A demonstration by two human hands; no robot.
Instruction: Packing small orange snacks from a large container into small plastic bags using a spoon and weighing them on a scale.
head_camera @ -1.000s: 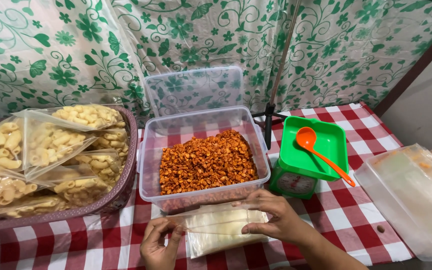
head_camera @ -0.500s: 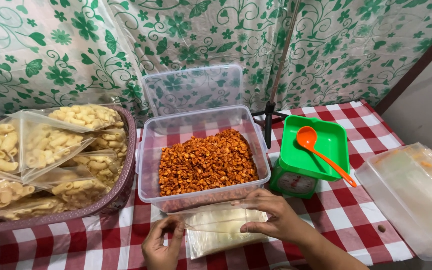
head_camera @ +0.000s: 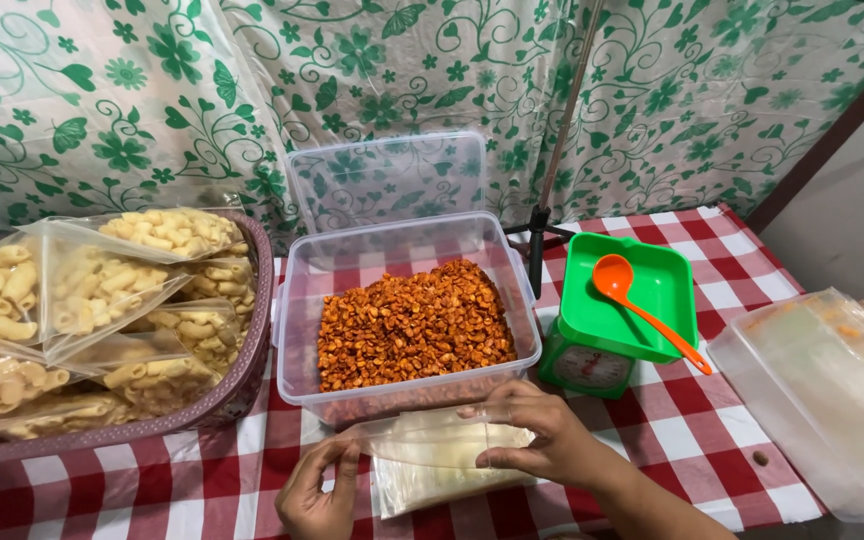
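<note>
My left hand (head_camera: 319, 492) and my right hand (head_camera: 537, 436) both hold a stack of empty clear plastic bags (head_camera: 439, 463) on the red-and-white checked tablecloth (head_camera: 692, 440), just in front of a clear plastic tub (head_camera: 404, 300) filled with orange-red crunchy snack pieces (head_camera: 414, 322). The left hand pinches the bags' left edge; the right hand's fingers press on the top right of them. The tub's clear lid (head_camera: 389, 180) leans upright behind it against the curtain.
A woven basket (head_camera: 214, 395) at the left holds several sealed bags of pale macaroni-shaped snacks (head_camera: 82, 290). A green kitchen scale (head_camera: 620, 312) with an orange spoon (head_camera: 642, 305) stands right of the tub. Clear plastic (head_camera: 832, 390) lies at the far right. A thin stand pole (head_camera: 544, 215) rises behind.
My hands have shifted slightly on the bags; the left hand has moved a little to the left and down along the edge. The rest is as it was.
</note>
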